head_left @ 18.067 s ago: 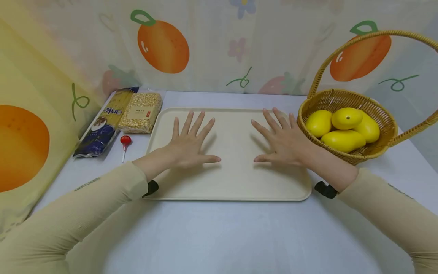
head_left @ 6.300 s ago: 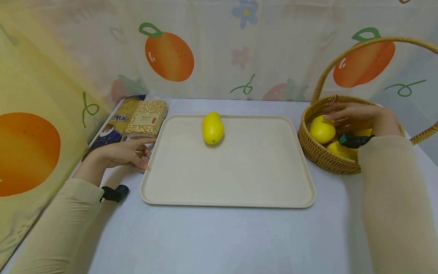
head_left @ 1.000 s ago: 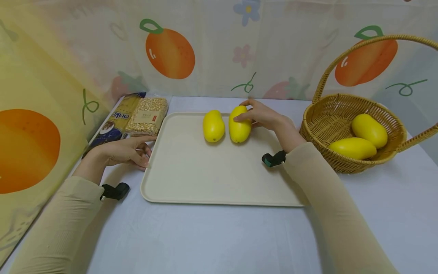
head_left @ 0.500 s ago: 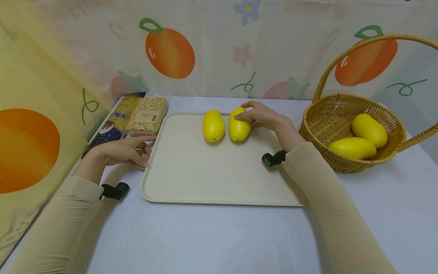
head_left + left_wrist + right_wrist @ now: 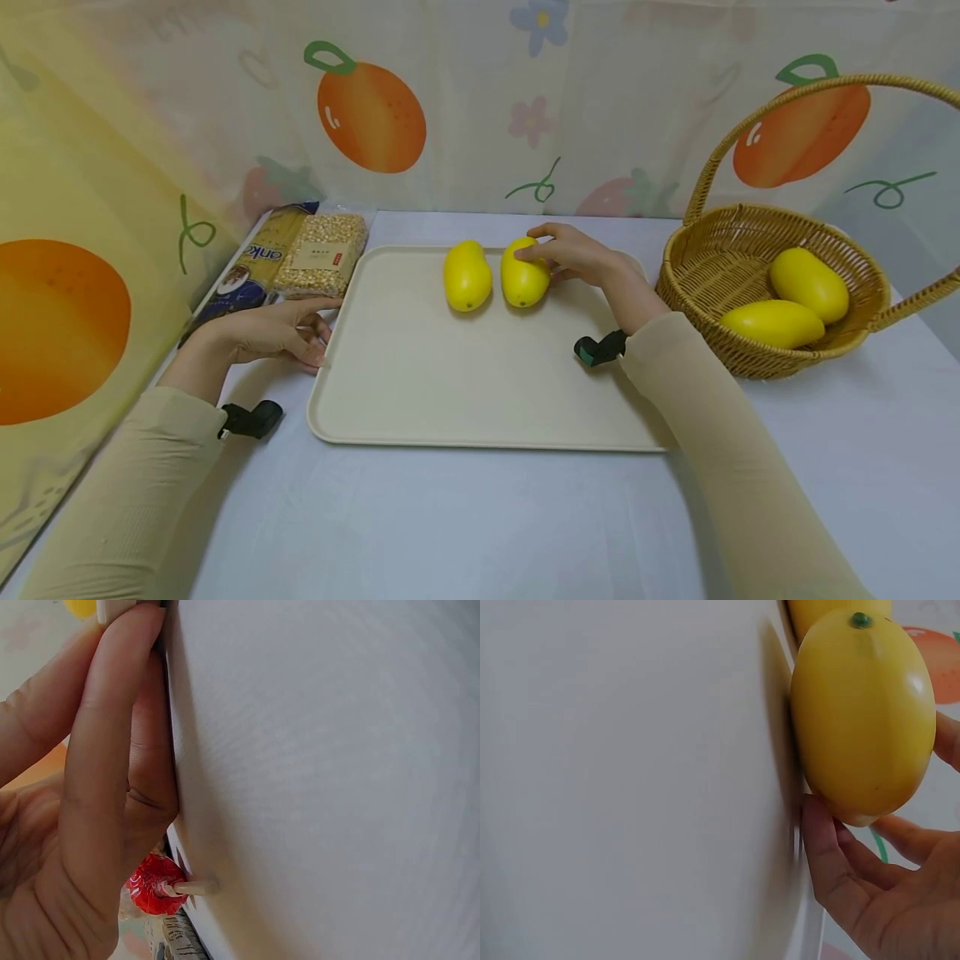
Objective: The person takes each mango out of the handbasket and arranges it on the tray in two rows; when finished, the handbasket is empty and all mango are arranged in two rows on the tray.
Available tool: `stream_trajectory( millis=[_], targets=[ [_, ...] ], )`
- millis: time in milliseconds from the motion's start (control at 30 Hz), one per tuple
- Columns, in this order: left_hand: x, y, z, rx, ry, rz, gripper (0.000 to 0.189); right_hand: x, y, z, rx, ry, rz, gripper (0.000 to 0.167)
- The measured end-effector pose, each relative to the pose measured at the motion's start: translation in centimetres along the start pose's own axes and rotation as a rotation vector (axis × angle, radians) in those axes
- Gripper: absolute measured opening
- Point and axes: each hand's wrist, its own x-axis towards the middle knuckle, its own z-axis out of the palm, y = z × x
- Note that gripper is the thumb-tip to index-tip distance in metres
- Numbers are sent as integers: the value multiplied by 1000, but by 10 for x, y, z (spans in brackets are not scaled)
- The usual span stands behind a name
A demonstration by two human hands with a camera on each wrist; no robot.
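Step in hand: the right hand (image 5: 573, 254) is setting a second mango (image 5: 523, 273) down on the tray (image 5: 450, 392), near the tray's far edge and just right of the first mango (image 5: 467, 275); the placing looks all but finished.
Right hand: fingers loosely curled round the second mango's far end, fingertips on its top and side; the fruit seems to lie on the tray.
Left hand: the left hand (image 5: 273, 333) lies on the surface at the tray's left edge, fingers fairly straight against the rim, holding nothing.
Next move: by my reading, letting go without rolling the fruit into its neighbour, then a reach to the basket (image 5: 693, 329) at the surface's right edge, where two mangoes (image 5: 787, 304) remain.
Risk: the rounded fruit may rock once freed.
Hidden: the right wrist view shows the mango's stem end but not whether the two fruits touch; the gap is too narrow to judge.
Cut off: the basket's handle runs out of the head view.
Hard to make out: the lollipop (image 5: 156, 885) shows only in the left wrist view, behind the palm; the packets (image 5: 288, 250) at the far left corner have unreadable labels.
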Motion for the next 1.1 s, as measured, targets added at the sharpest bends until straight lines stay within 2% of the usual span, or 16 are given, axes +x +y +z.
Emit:
stream_trajectory(
  millis=[667,1100],
  targets=[
    [-2,0,0,-1,2,1,104,-3,1,-5,4,18,1,70],
    [-1,0,0,-4,-13,8,104,-19,-7,-20,32,30,-12,69]
  ],
)
